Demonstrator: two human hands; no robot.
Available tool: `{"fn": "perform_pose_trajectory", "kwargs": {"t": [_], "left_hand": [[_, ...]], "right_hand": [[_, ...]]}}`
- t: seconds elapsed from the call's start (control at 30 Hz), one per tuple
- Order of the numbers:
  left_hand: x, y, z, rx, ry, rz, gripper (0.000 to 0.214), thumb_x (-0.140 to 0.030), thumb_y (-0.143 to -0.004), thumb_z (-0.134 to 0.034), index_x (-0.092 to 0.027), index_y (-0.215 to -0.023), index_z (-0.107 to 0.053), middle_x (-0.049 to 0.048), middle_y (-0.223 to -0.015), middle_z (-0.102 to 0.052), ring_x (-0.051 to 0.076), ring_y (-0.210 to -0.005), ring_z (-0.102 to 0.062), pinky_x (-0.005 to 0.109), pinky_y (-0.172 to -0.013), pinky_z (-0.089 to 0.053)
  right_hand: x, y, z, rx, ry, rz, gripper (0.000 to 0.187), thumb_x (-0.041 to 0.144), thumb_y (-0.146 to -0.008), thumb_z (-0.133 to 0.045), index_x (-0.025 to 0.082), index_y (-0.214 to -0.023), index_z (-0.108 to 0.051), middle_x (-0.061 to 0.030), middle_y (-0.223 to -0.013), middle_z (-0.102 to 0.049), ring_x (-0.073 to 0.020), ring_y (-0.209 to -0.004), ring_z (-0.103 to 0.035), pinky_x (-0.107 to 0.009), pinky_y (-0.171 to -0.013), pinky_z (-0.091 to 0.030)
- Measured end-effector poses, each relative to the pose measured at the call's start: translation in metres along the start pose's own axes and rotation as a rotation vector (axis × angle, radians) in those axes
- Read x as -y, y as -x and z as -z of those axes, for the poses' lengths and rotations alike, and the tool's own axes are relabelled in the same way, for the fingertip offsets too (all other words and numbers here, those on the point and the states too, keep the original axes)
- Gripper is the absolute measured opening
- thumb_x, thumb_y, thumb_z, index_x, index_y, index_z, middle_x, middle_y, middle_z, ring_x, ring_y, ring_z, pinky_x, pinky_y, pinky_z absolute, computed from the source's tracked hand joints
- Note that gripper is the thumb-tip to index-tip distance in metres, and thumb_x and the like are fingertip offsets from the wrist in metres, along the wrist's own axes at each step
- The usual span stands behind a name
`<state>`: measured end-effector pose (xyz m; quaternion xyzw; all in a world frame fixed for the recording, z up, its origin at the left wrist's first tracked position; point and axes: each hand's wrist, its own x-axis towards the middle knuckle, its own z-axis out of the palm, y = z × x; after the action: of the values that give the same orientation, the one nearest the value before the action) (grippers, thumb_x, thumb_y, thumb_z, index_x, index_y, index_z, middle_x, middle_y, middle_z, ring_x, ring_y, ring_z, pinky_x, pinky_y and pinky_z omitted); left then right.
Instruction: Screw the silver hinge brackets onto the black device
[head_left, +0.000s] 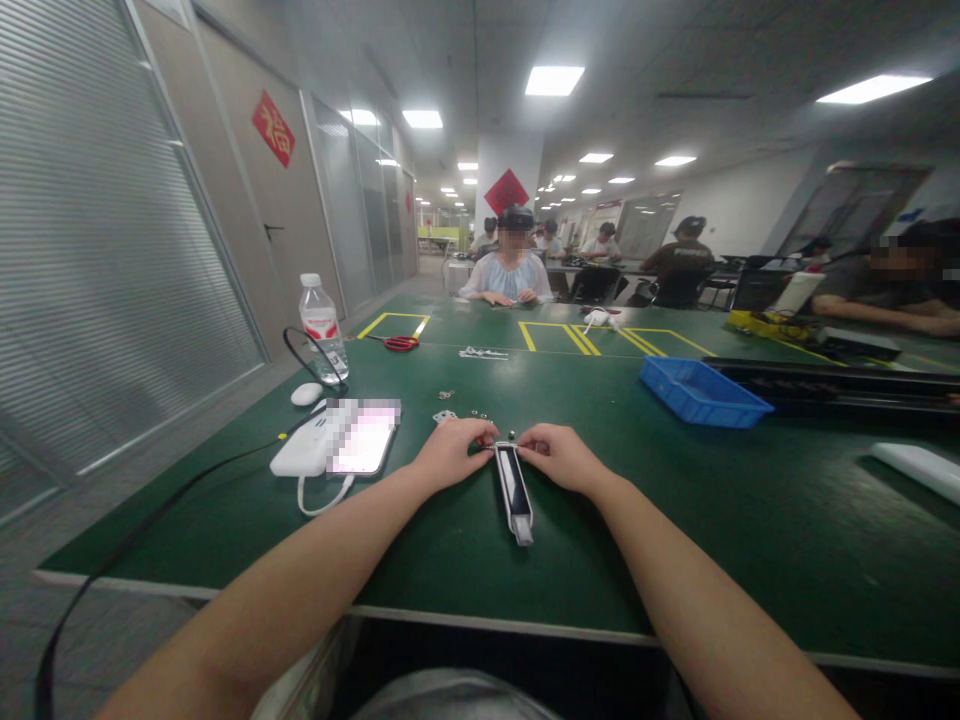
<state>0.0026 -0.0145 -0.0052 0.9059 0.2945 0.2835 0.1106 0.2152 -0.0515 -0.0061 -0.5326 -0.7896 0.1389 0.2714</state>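
A long narrow metal part [514,492] with a dark middle lies on the green table [675,520], pointing toward me. My left hand [452,452] and my right hand [559,456] are both closed, pinching at its far end from either side. Small screws and metal bits [480,412] lie just beyond my fingers. What the fingertips pinch is too small to make out.
A phone [362,440] on a white power bank [304,455], a white mouse [306,394] and a water bottle [322,328] stand at left. A blue tray [701,392] sits at right. Red scissors [400,343] lie farther back. Other people sit at the far tables.
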Motion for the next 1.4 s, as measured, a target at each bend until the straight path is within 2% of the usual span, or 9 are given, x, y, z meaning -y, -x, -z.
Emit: {"fn": "perform_pose_trajectory", "kwargs": {"t": [0.77,1.1,1.4], "left_hand": [[-0.0004,0.0005,0.0021,0.004,0.0,0.037,0.016,-0.021,-0.075,-0.064,-0.019,-0.091,-0.06,-0.0031,-0.081,-0.068,0.013,-0.075,-0.064,0.03,-0.083,-0.039],[-0.0011,0.0011,0.0031,0.017,-0.026,0.019,0.016,-0.019,-0.075,-0.064,-0.019,-0.09,-0.06,-0.0026,-0.083,-0.068,0.014,-0.077,-0.062,0.029,-0.081,-0.038],[0.0015,0.0014,0.0027,0.037,-0.002,0.002,0.025,-0.022,-0.075,-0.063,-0.02,-0.099,-0.057,-0.0011,-0.09,-0.068,0.014,-0.082,-0.063,0.03,-0.083,-0.041]], "right_hand": [[0.0006,0.0007,-0.0025,0.0,-0.006,-0.019,0.016,0.026,-0.079,-0.057,0.018,-0.082,-0.069,-0.0024,-0.072,-0.062,-0.0116,-0.06,-0.05,-0.024,-0.059,-0.04],[0.0037,0.0014,-0.0021,0.018,-0.032,-0.051,0.016,0.027,-0.077,-0.057,0.016,-0.076,-0.068,-0.0015,-0.065,-0.061,-0.0108,-0.056,-0.05,-0.023,-0.056,-0.038],[0.0018,0.0015,-0.0011,0.037,-0.068,-0.04,0.018,0.027,-0.075,-0.057,0.015,-0.083,-0.07,0.0,-0.062,-0.06,-0.0093,-0.053,-0.049,-0.022,-0.053,-0.038]]}}
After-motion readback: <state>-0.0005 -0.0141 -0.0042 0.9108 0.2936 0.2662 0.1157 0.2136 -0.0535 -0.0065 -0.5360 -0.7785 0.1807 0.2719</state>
